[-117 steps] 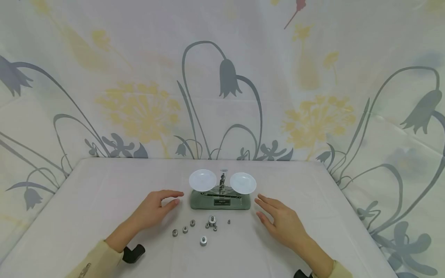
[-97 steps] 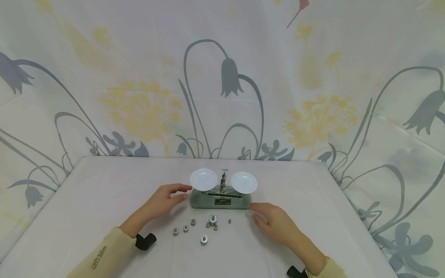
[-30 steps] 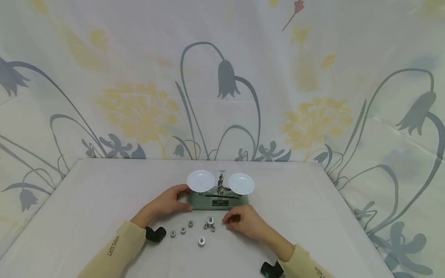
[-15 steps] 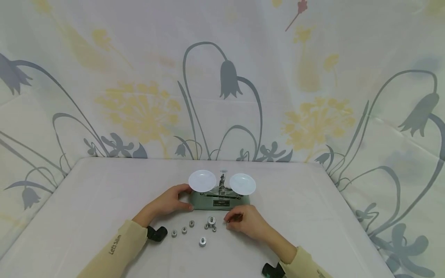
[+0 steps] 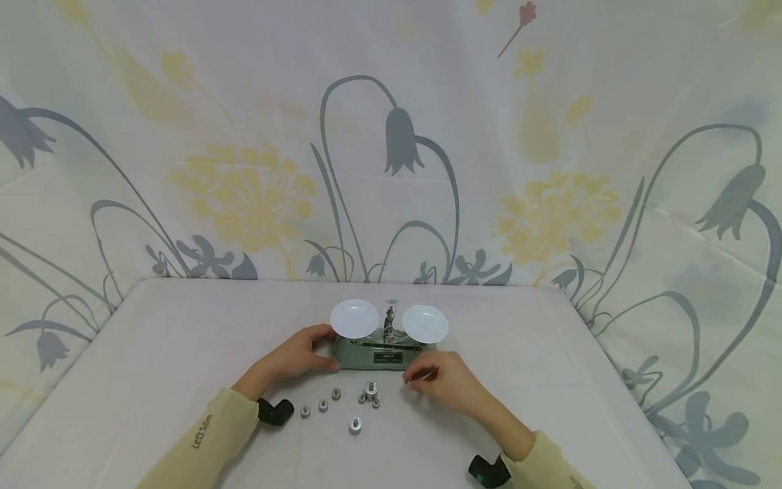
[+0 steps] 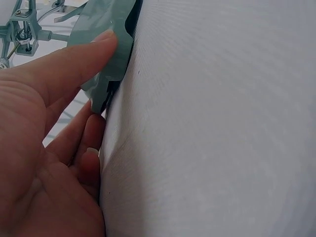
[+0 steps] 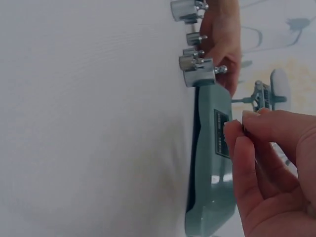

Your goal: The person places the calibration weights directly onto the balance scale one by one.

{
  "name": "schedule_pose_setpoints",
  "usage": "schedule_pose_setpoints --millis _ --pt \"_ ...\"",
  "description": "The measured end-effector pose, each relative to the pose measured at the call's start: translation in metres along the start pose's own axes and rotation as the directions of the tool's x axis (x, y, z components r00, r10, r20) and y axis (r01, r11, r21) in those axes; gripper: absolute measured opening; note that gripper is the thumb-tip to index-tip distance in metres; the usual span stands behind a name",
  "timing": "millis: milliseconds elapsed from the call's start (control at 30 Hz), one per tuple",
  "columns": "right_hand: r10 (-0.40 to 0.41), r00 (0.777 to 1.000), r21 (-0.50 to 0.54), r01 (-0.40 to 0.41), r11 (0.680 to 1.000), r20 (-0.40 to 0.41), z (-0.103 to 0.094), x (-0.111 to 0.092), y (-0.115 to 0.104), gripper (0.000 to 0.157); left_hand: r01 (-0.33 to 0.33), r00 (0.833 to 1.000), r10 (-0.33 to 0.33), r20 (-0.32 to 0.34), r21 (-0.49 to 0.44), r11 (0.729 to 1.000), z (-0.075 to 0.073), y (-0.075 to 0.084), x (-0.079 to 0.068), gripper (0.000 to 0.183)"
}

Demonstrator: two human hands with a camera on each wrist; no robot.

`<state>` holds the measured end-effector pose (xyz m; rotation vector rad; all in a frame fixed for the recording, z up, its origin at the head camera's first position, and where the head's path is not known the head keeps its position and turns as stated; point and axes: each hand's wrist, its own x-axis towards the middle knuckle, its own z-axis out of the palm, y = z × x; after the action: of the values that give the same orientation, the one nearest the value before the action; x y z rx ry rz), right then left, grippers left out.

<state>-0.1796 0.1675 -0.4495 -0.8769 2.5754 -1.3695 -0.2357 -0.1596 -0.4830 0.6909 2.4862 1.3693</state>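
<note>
A green balance scale stands mid-table, bearing a white left pan and a white right pan. My left hand grips the left end of its base; in the left wrist view the thumb lies on the green front and the other fingers reach behind. In front of the base's right corner, my right hand pinches a small metal weight between thumb and fingertips. Only a dark sliver of that weight shows in the right wrist view; fingers hide the rest.
Before the scale stands a large metal weight with two small ones beside it. Another big weight is nearer me, and a row of three smaller weights lies to the left. A patterned cloth hangs behind the table.
Over the span, my left hand has come onto the scale's base. The right hand picked up the lone small weight and has since risen slightly towards the scale. The other weights stay put.
</note>
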Motion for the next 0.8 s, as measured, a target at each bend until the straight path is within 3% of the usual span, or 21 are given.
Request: schedule_pose_setpoints --millis 433,800 --pt "-0.035 0.999 -0.007 0.035 0.999 0.010 -0.031 0.005 -0.027 0.013 0.010 1.000 -0.009 0.015 -0.026 1.000 0.000 0.001 0.001 0.063" --pt "-0.017 1.000 0.004 0.017 1.000 0.020 -0.036 0.002 -0.026 0.013 0.003 1.000 -0.003 0.017 -0.023 1.000 -0.001 0.002 0.000 0.061"
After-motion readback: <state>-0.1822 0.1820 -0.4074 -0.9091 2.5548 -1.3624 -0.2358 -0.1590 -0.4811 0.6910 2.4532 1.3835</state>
